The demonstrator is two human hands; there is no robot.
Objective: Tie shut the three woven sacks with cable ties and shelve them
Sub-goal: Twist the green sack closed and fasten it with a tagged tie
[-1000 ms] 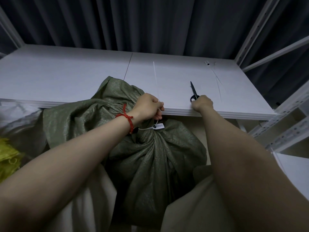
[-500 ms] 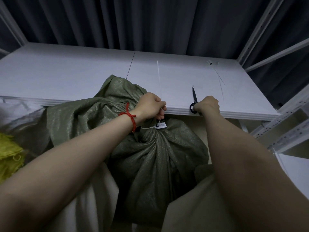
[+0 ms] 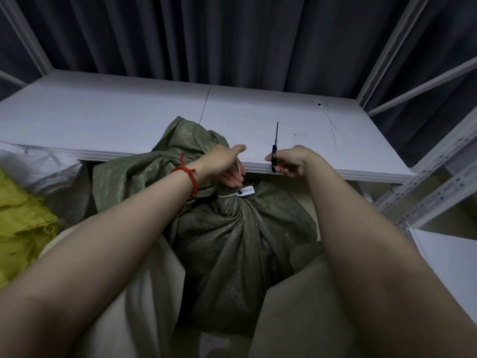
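the right hand [image 3: 291,161] now grips the scissors [image 3: 274,153], drawn back to the shelf [image 3: 129,120] edge at centre frame. the left hand [image 3: 222,167] pinches the cable tie [image 3: 240,168] tail above the neck of the green sack [image 3: 240,233]. the scissor handles are mostly hidden, and the tag [image 3: 246,191] print is unreadable.

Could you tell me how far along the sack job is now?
Done: a cable tie cinches the neck of the green sack. In hand: the left hand holds the tie's tail while the right hand grips scissors, likely to trim it. Left: this sack is not yet on the shelf; the yellow sack also lies unshelved.
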